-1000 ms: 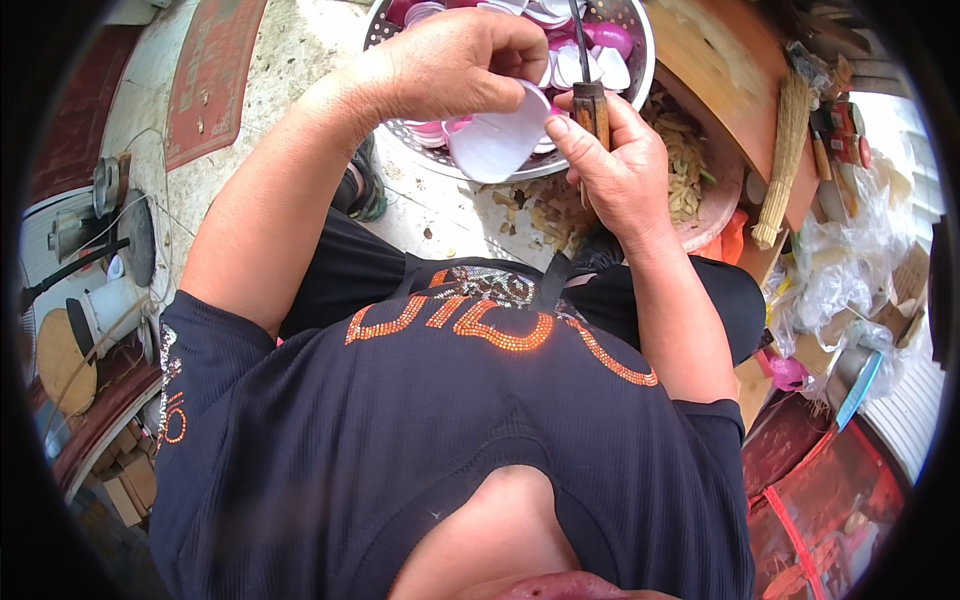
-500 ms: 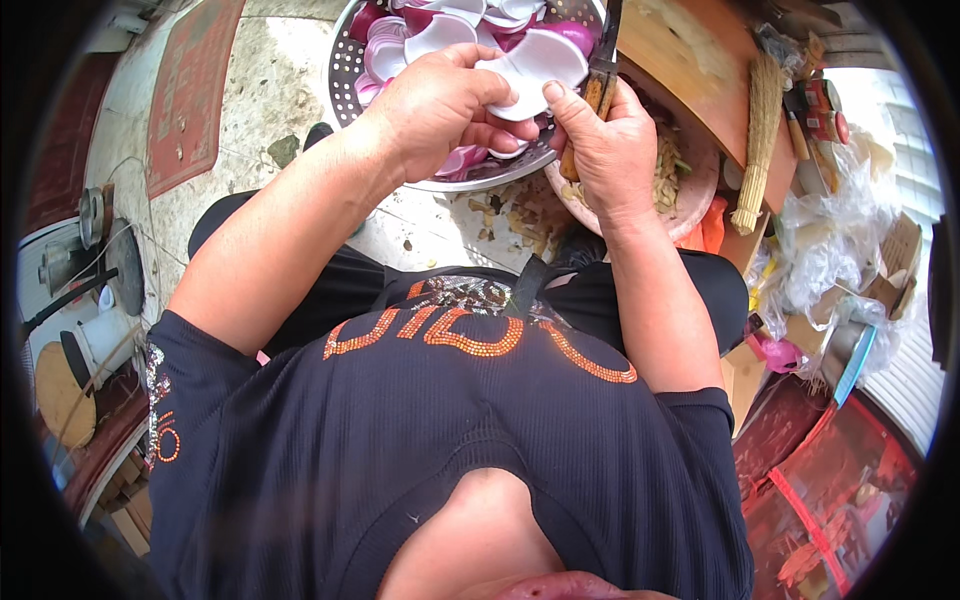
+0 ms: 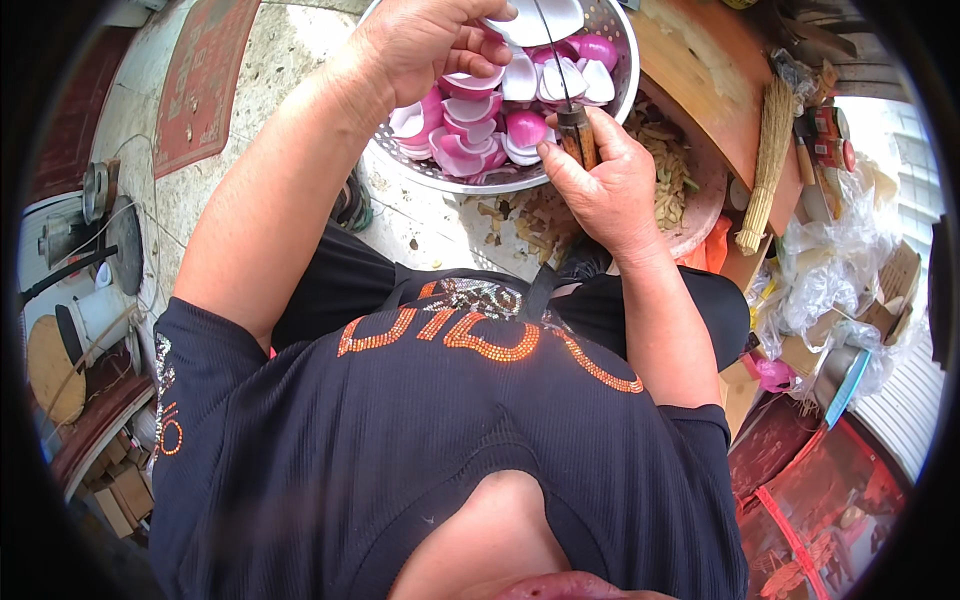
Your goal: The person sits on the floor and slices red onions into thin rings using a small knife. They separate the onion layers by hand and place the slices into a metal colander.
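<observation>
Farther forward now, the left hand (image 3: pixel 428 45) apparently pinches a white, cupped onion layer (image 3: pixel 548 24) over the round, perforated metal colander (image 3: pixel 624 52); right hand (image 3: pixel 606 183) wraps a brown wooden-handled knife (image 3: pixel 577 138). Layer probably light, slick, brittle: hold its rim.

Worn wood in my right grip (image 3: pixel 605 185), glossy onion pieces (image 3: pixel 463 152) before me.
My knife (image 3: pixel 573 118) has a rough, dark-stained wooden handle (image 3: pixel 579 140) and a thin metal blade (image 3: pixel 553 50). The colander (image 3: pixel 618 38) is shiny perforated metal. My shirt (image 3: pixel 450 420) is matt ribbed cloth with glittering studs (image 3: pixel 510 343), the broom (image 3: pixel 768 165) coarse straw, the bags (image 3: pixel 840 235) crinkled clear plastic.
</observation>
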`<action>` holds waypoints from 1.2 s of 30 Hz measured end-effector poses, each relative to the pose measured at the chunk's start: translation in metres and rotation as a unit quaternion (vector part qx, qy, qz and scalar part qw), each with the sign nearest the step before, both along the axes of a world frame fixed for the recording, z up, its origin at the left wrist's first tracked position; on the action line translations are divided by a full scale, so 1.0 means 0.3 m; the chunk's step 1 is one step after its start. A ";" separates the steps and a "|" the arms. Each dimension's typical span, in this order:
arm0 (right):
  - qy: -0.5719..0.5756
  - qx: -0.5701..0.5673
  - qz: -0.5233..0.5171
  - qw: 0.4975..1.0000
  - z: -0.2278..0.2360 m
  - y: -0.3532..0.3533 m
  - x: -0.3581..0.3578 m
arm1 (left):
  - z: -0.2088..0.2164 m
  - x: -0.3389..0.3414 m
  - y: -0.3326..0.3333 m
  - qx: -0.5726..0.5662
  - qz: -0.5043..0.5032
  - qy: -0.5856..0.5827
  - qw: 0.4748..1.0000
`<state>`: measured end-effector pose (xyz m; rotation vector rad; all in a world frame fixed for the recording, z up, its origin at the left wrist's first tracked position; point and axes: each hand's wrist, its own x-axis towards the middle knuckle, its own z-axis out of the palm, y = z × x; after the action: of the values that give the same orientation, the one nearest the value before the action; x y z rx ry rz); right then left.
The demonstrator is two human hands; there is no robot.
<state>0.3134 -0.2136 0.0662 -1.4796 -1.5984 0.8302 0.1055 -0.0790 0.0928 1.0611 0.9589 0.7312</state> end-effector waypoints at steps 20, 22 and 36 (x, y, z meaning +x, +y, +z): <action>0.008 -0.043 -0.003 0.999 -0.009 0.006 0.000 | 0.025 0.012 0.010 -0.073 0.006 -0.062 0.995; 0.020 -0.059 0.002 0.998 -0.007 0.009 0.000 | -0.001 -0.001 0.014 0.003 0.018 0.006 1.000; 0.017 -0.117 -0.057 0.991 -0.069 0.097 0.022 | 0.038 0.135 -0.063 -0.010 0.003 0.024 1.000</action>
<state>0.3199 -0.1846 0.0454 -1.6956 -1.4134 0.9980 0.1459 -0.0978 0.1043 1.0635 1.0101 0.7033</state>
